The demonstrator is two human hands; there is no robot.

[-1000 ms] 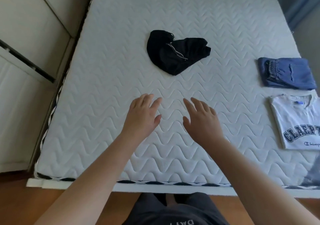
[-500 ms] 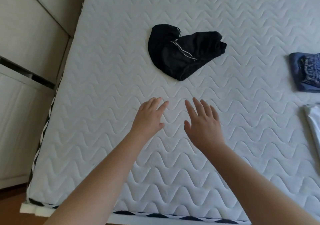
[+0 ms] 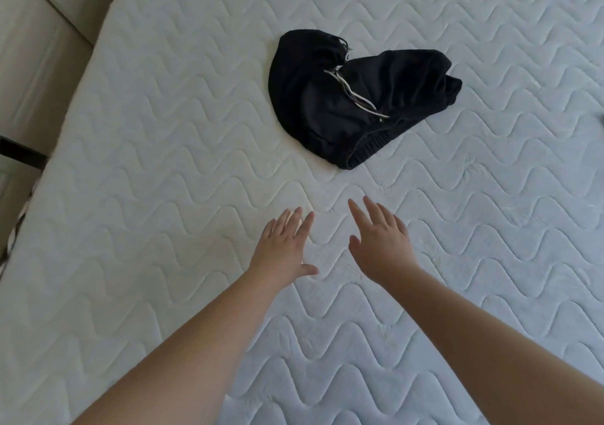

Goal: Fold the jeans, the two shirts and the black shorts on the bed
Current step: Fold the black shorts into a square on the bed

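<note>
With both the left hand (image 3: 281, 248) and right hand (image 3: 380, 244) flat-fingered and empty (short of the crumpled black drawstring shorts (image 3: 356, 100)), reaching and spreading them probably comes next.

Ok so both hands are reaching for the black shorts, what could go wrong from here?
1. The black shorts lie bunched, so a careless grab may take only the top layer and leave them twisted.
2. The pale drawstring trails loose and could snag the fingers or get folded in.
3. The left hand and right hand are short of them, so leaning is needed.
</note>
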